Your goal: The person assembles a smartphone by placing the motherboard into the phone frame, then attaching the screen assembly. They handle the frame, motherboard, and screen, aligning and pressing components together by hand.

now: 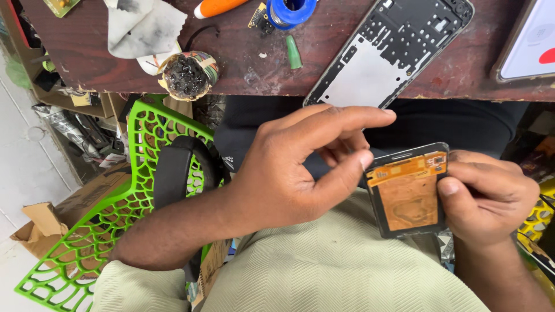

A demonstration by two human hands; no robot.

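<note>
hands: left hand [289,173] pinches phone screen panel [408,190] edge | right hand [488,196] grips it | brown cardboard box [52,222] lower-left

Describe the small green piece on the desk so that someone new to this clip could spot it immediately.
Start at the dark wooden desk along the top. Between the blue round container and the grey phone frame lies the green cap, small and tapered, the only green thing on the wood.

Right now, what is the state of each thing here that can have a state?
Screen module: removed from frame, copper back up, held by both hands.
Phone frame: stripped, lying flat on bench.
Second phone: screen lit.
Left hand: fingers at module's edge.
Right hand: gripping module.
</note>
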